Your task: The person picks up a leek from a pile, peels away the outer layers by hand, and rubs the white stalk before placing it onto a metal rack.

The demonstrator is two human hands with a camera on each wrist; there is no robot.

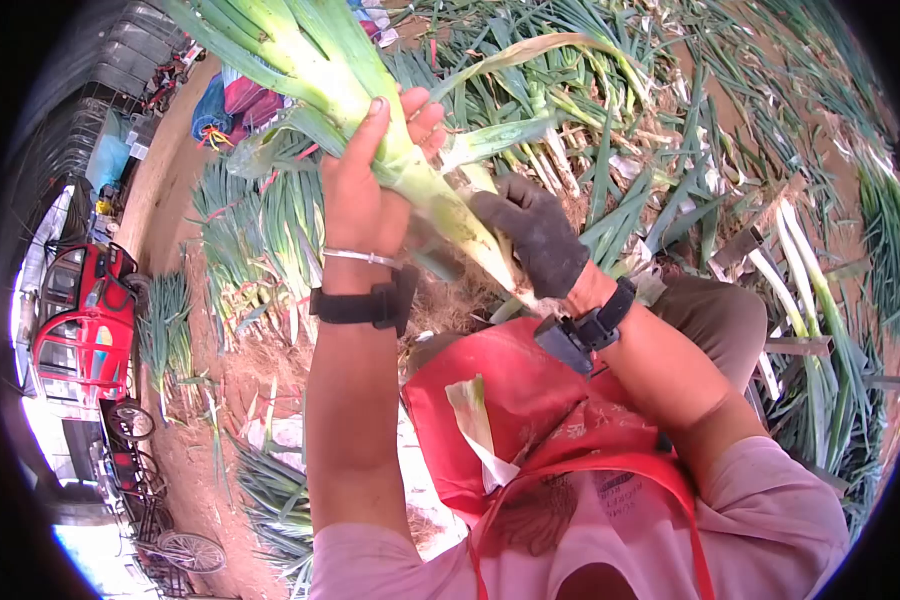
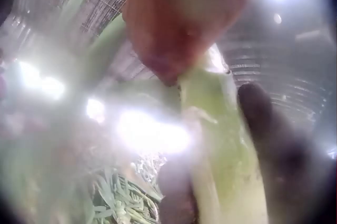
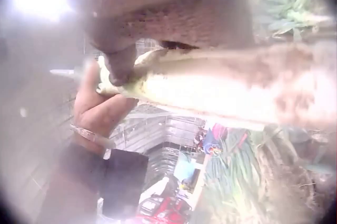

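Checking the head view from my remote seat, I find the leek (image 1: 407, 168) slanting from the upper left to the centre of the frame, leafy top away and pale base towards the red apron (image 1: 480, 400). The left hand (image 1: 363, 195) grips it below the spread of leaves, thumb across the front, which I take as bearing the top-heavy end. At the centre, the right hand (image 1: 545, 238) pinches the narrower stem; its dark glove probably helps against soil and slipping. More leeks (image 1: 570, 110) lie heaped across the upper right, presumably to be within reach. In the left wrist view, the stem runs down the lower middle with dark fingers (image 2: 255, 103) on both its sides, so I judge the right hand clasps it from two sides; blur hides their exact fit. In the right wrist view, the leek crosses the middle, one gloved fingertip pressing its surface, the left hand lying left of centre. The two holds sit apart along the stem, likely so one steadies while the other works.
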